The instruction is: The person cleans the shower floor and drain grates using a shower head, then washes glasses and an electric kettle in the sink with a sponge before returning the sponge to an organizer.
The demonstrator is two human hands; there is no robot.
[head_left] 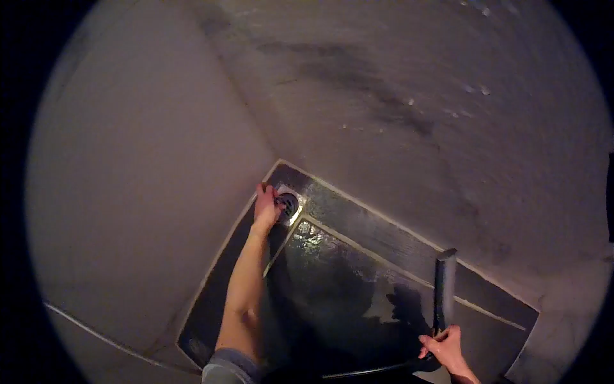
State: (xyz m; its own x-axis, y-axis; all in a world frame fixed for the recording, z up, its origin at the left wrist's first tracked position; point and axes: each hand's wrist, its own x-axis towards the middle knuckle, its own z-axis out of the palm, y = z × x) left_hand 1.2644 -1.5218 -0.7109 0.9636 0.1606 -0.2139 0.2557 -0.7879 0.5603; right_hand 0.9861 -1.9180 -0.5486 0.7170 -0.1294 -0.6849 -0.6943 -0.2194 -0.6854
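My left hand [266,206] reaches to a square metal floor drain [299,203] in the corner of a dark tiled floor. Its fingers are bent at the left edge of the round, dark drain grate [289,206], and the fingertips touch it. Below right, my right hand [444,351] is closed around the lower end of a dark tube [445,288] with a greyish side. The tube stands nearly upright in view, and its exact kind is unclear. A black hose-like length [377,370] runs left from beside this hand, partly cut off by the frame.
Pale walls [147,141] rise around the dark tiled floor [332,275], which has light grout lines and a wet shine near the drain. Water drops glisten on the right wall [409,102]. A thin pale line, perhaps a hose [96,334], runs at lower left.
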